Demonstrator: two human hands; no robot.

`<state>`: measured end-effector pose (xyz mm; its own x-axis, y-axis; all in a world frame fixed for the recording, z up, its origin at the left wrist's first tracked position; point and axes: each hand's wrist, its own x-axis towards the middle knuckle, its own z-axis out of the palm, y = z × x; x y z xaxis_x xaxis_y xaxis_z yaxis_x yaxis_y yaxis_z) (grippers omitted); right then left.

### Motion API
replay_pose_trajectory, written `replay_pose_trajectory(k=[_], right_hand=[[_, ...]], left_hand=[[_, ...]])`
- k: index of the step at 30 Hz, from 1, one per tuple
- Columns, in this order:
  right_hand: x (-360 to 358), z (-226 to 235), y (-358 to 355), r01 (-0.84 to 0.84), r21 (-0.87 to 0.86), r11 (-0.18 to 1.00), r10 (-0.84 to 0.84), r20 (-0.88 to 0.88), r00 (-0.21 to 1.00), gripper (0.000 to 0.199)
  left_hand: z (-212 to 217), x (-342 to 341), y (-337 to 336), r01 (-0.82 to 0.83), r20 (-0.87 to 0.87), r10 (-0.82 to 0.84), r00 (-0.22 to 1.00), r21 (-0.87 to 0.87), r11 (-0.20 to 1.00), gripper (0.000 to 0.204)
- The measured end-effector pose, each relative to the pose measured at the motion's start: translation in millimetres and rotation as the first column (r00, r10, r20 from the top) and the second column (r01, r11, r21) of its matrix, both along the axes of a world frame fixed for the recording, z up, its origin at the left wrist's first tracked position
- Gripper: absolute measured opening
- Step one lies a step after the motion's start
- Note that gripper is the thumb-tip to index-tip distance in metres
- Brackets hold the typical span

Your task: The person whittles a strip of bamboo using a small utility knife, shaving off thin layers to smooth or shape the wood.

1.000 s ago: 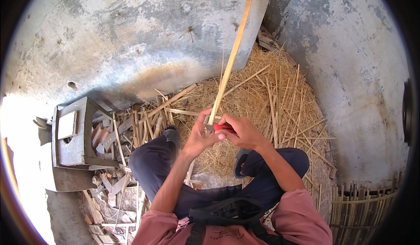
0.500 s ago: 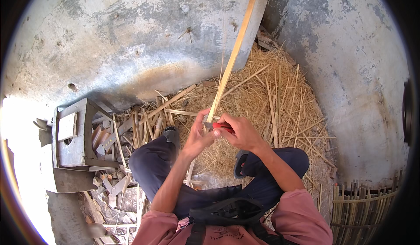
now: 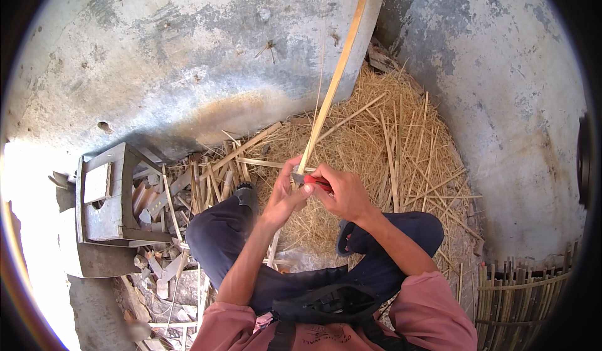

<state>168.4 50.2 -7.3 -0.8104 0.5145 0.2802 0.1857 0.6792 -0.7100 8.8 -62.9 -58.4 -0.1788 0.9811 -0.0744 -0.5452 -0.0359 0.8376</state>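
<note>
A long pale strip of split bamboo or wood (image 3: 336,81) slants up and away from my hands, its far end high in front of the wall. My left hand (image 3: 285,197) grips the strip's near end, fingers curled round it. In my right hand (image 3: 343,191) is a small knife with a red handle (image 3: 318,182), held closed in the fingers. Its short grey blade (image 3: 298,178) lies across the strip by my left thumb. Both hands are close together over my crossed legs. The strip's lowest part is hidden behind my fingers.
Straw-like shavings (image 3: 364,125) and loose sticks (image 3: 392,157) cover the floor ahead and right. A wooden stool (image 3: 103,216) lies at the left beside wood scraps (image 3: 166,269). A slatted basket (image 3: 517,301) stands at lower right. Plastered walls (image 3: 188,50) close off the front and right.
Hardly anything differs. The strip's far end sits slightly lower in the picture, and my hands and the knife keep nearly the same place and grip.
</note>
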Motion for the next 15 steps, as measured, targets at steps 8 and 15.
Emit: replay_pose_trajectory(k=[8,15], right_hand=[[0.4,-7.0,5.6,-0.031,-0.015,0.999,0.03,-0.054,0.998,0.027],[0.1,-1.7,15.4,-0.082,-0.128,0.988,0.082,-0.001,0.997,0.028]], left_hand=[[6.5,1.2,-0.4,-0.033,-0.077,0.031,0.997,-0.03,0.999,0.07],[10.9,1.1,1.4,-0.091,-0.194,0.09,0.977,0.001,0.996,0.073]])
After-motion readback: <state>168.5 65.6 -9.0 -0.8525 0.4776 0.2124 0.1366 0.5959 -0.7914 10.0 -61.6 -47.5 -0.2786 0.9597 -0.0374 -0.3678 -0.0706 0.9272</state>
